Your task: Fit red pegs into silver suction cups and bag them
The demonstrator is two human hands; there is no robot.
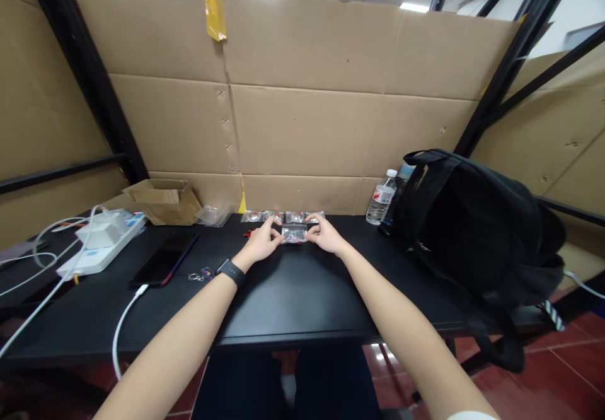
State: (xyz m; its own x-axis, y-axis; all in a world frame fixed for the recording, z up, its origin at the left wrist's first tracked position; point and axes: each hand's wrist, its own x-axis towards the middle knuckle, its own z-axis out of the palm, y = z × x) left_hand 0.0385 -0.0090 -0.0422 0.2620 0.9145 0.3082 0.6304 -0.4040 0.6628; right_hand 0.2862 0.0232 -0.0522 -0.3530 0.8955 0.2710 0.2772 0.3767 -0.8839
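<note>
As fingers of the left hand and right hand pinch its ends, the bag looks clear and glossy.

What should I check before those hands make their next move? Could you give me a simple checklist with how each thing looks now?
1. Small plastic bag supported at both ends: ok, left hand and right hand hold opposite ends.
2. Bag sealed: cannot tell, too small to see.
3. Row of similar bags apart from one another: cannot tell, fingers partly hide them.
4. Phone away from the hands: ok, it lies left of the left forearm.
5. Water bottle capped: ok.
6. Backpack straps tucked in: not ok, one hangs past the table edge.
</note>
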